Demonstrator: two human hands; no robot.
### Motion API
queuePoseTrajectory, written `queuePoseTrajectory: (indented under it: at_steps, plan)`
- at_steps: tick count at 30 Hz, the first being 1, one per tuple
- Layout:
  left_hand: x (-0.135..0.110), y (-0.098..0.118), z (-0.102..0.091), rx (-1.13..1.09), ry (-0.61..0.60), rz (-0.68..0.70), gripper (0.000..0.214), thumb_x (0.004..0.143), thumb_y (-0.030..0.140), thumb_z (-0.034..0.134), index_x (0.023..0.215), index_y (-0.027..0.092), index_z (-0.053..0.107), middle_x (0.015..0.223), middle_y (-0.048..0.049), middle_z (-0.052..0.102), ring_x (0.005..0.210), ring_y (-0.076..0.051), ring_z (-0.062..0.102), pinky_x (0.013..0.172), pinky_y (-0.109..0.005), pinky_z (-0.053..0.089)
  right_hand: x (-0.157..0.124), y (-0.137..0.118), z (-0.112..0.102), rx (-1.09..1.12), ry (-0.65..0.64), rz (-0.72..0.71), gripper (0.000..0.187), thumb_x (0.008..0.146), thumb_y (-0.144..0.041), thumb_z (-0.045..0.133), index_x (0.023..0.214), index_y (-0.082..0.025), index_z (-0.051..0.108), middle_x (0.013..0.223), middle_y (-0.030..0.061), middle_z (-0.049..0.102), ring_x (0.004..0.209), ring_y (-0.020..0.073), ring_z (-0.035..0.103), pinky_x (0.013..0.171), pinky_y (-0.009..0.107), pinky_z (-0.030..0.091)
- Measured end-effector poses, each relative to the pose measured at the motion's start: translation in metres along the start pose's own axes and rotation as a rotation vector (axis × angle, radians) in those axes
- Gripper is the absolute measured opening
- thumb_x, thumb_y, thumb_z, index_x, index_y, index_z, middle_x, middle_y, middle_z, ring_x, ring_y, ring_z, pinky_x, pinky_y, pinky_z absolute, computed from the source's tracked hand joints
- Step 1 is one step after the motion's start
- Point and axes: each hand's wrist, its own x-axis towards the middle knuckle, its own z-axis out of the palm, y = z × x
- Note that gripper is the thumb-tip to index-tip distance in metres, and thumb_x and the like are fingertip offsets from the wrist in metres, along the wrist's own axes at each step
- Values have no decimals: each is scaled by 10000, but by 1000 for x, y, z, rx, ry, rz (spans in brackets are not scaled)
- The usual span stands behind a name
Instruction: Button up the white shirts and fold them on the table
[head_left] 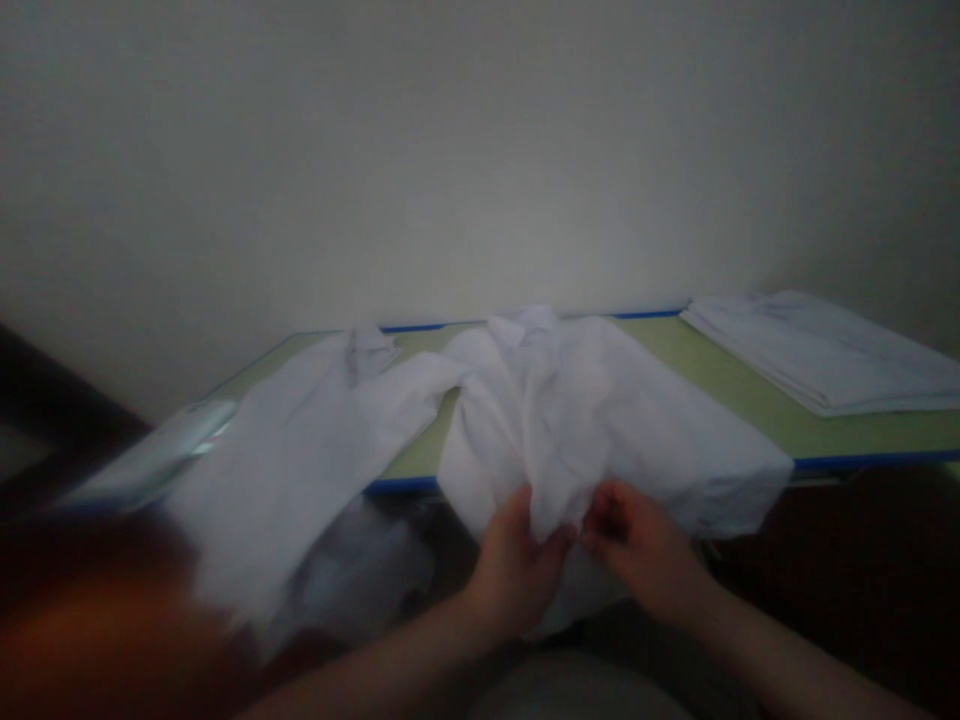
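A rumpled white shirt (pixel 600 410) lies across the table and hangs over its front edge towards me. My left hand (pixel 521 560) is closed on the hanging part, with bunched cloth between thumb and fingers. Right beside it, my right hand (pixel 630 540) pinches the same cloth, its fingertips nearly meeting my left thumb. Blur hides whether a button or only an edge is between the fingertips. To the left, another spread of white cloth (pixel 300 430) lies on the table and droops over the front.
The light green table (pixel 750 390) has blue edging and stands against a pale wall (pixel 480 160). Folded white cloth (pixel 832 350) is stacked at the right. A shiny clear packet (pixel 165 445) lies at the left end. A blurred orange-brown shape (pixel 97 620) fills the lower left.
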Motion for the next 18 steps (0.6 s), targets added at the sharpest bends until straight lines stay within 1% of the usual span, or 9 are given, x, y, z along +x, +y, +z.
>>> queuePoseTrajectory:
  at_steps: [3, 5, 6, 8, 10, 13, 15, 16, 18]
  plan:
    - [-3, -8, -5, 172, -44, 104, 282, 787, 230, 549, 1059, 165, 575, 1001, -97, 638, 927, -227, 588, 860, -353, 449, 4, 7, 2, 302, -78, 101, 174, 654, -167, 621, 743, -172, 472, 662, -30, 528, 641, 107, 517, 585, 217, 421]
    - [-3, -13, -9, 270, -90, 177, 259, 769, 212, 547, 1018, 155, 591, 974, -111, 635, 912, -237, 584, 849, -359, 448, 4, 10, 3, 434, -124, 162, 191, 638, -159, 638, 748, -164, 482, 661, -30, 529, 624, 98, 511, 580, 213, 415]
    - [-3, -16, -10, 285, -116, 207, 270, 759, 199, 546, 1021, 152, 591, 983, -117, 630, 923, -240, 579, 856, -360, 444, 4, 11, 4, 479, -150, 192, 194, 638, -168, 646, 758, -159, 493, 666, -26, 534, 609, 94, 505, 569, 211, 411]
    - [-1, -17, -10, 234, -145, 231, 323, 751, 177, 541, 1072, 151, 570, 1036, -121, 615, 975, -235, 564, 892, -357, 428, 5, 11, 4, 521, -189, 224, 207, 646, -203, 660, 787, -152, 517, 687, -12, 553, 597, 94, 505, 554, 214, 414]
    - [3, -16, -8, 114, -121, 188, 367, 767, 180, 535, 1134, 158, 534, 1097, -114, 599, 1026, -221, 548, 925, -355, 414, 5, 10, 2, 471, -185, 207, 226, 650, -226, 671, 817, -152, 538, 714, -2, 576, 618, 103, 523, 567, 220, 430]
    - [11, -8, -2, -83, -108, 50, 431, 787, 197, 547, 1211, 169, 473, 1147, -96, 592, 1055, -207, 548, 924, -356, 423, 6, 8, -1, 281, -80, 132, 214, 656, -236, 672, 818, -163, 552, 734, -3, 599, 650, 111, 545, 585, 222, 449]
    - [15, -3, 0, -138, -116, -8, 454, 781, 190, 562, 1224, 169, 462, 1143, -92, 602, 1049, -208, 559, 915, -360, 432, 8, 10, -2, 155, -13, 103, 211, 656, -250, 672, 811, -165, 556, 727, -3, 608, 643, 116, 554, 576, 225, 458]
    - [16, 0, 1, -139, -120, -10, 447, 780, 180, 561, 1218, 171, 470, 1141, -92, 605, 1052, -209, 560, 919, -362, 430, 9, 11, -2, 105, 9, 96, 214, 656, -261, 674, 807, -164, 559, 720, -1, 611, 640, 120, 560, 572, 228, 464]
    - [16, 5, 1, -107, -125, 38, 415, 782, 153, 541, 1194, 181, 502, 1161, -87, 598, 1090, -211, 541, 958, -368, 403, 11, 14, -2, 45, 18, 89, 222, 655, -281, 677, 806, -162, 565, 715, 1, 619, 645, 128, 576, 583, 240, 479]
